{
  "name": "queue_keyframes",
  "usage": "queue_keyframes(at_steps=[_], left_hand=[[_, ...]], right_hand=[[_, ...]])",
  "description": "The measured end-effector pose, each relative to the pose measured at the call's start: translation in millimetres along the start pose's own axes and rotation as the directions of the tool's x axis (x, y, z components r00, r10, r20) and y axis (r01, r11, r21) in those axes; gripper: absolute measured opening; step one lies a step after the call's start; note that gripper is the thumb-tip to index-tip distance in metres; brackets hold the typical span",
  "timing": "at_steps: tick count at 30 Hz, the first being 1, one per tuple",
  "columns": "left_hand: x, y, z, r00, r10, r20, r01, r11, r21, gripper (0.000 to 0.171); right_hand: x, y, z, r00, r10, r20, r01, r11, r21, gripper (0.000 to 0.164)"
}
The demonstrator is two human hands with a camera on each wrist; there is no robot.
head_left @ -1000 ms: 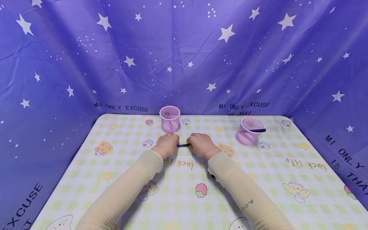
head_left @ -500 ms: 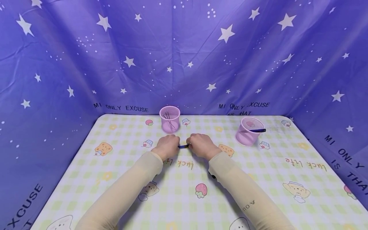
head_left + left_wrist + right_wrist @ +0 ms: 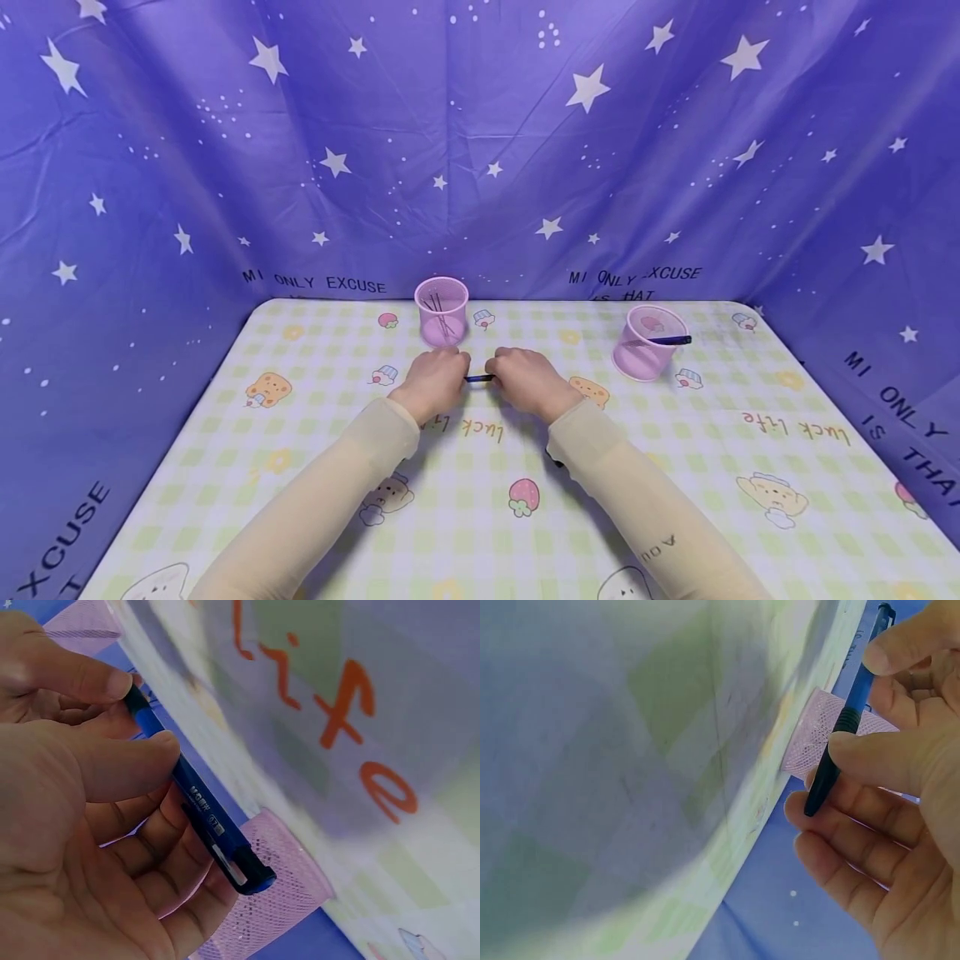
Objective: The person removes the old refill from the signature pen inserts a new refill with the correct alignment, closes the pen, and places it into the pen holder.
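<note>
A blue ballpoint pen (image 3: pixel 478 378) with a dark grip and tip spans the gap between both hands, just in front of the left pink mesh cup (image 3: pixel 441 313). My left hand (image 3: pixel 433 382) pinches the clip end between thumb and fingers; printing and the clip show on the barrel (image 3: pixel 202 795) in the left wrist view. Against the dark ribbed grip, near the pointed tip, the right hand (image 3: pixel 529 380) presses its thumb and fingers. The right wrist view shows that tip (image 3: pixel 821 787) beyond the right thumb. Several thin dark sticks (image 3: pixel 441 315) stand in the left cup.
Farther right, another pink mesh cup (image 3: pixel 645 350) holds a dark blue pen (image 3: pixel 670 340) leaning out over its rim. A green-and-white checked cloth (image 3: pixel 465 533) with cartoon prints covers the table. Purple starry curtains (image 3: pixel 480 125) hang behind and at both sides.
Both hands stay on the pen at nearly the same spot. The hands and forearms shift only slightly, and the head view drifts a little.
</note>
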State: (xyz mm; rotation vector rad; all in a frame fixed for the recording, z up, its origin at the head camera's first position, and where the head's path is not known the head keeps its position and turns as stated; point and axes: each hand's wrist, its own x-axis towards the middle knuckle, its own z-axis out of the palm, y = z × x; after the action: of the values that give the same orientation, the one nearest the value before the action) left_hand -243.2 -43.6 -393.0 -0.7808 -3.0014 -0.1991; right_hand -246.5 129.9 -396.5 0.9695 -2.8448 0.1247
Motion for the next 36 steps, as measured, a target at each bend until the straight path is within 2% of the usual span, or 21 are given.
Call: queue_keyframes(at_steps=[15, 26, 36], left_hand=[[-6.2, 7.5, -0.4, 0.996, 0.035, -0.085, -0.035, 0.999, 0.001, 0.006], [-10.3, 11.7, 2.0, 0.985, 0.061, -0.163, -0.06, 0.998, 0.009, 0.008], [-15.0, 15.2, 0.1, 0.977, 0.068, -0.201, -0.069, 0.998, 0.002, 0.009]], right_hand=[[-12.3, -1.2, -6.7, 0.999, -0.003, -0.053, 0.001, 1.0, -0.023, 0.006], [-20.1, -1.9, -7.7, 0.997, 0.0, -0.078, -0.002, 1.0, -0.029, 0.009], [-24.9, -1.7, -8.8, 0.99, -0.005, -0.142, 0.0, 1.0, -0.03, 0.011]])
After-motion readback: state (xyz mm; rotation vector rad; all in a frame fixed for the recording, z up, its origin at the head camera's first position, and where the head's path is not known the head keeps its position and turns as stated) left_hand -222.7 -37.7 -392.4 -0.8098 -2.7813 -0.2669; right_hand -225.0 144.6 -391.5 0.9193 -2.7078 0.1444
